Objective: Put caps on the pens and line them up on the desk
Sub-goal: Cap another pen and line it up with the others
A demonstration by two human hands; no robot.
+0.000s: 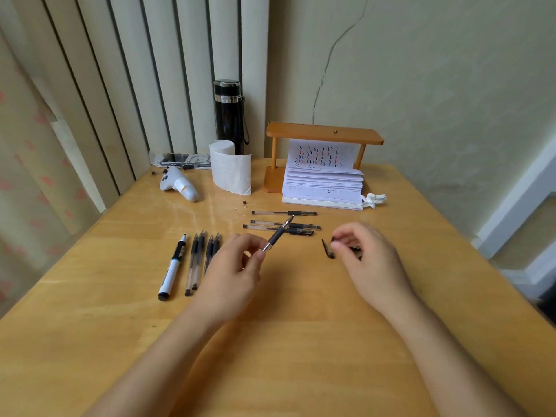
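The left hand (pixel 237 260), at centre frame, pinches the rear of an uncapped clear-barrelled gel pen with a black rubber grip (pixel 278 234) between thumb and fingertips; the pen is clear of the light wooden tabletop (pixel 301 341), its bare tip angled toward the upper right. The right hand (pixel 365 257), right of centre, is curled over a small cluster of loose black plastic pen caps (pixel 328 249), its fingertips closed together on or around one of them; whether a cap is actually gripped cannot be determined, since the fingers cover most of the cluster and motion blur softens that area. The step in hand is judged to be capping of the held pen. The next move calls for lifting one cap, turning its open end toward the pen tip, and pressing the two together along the pen's axis. Just above the held pen, three capped gel pens (pixel 284 221) lie crosswise, roughly parallel, as the started row; the pen tip overlaps them in view. Left of the left hand lie a white marker with a black cap end (pixel 173 266) and four uncapped gel pens (pixel 201 260), tips pointing up-frame, partly hidden by the hand. The number of caps remaining is not visible.
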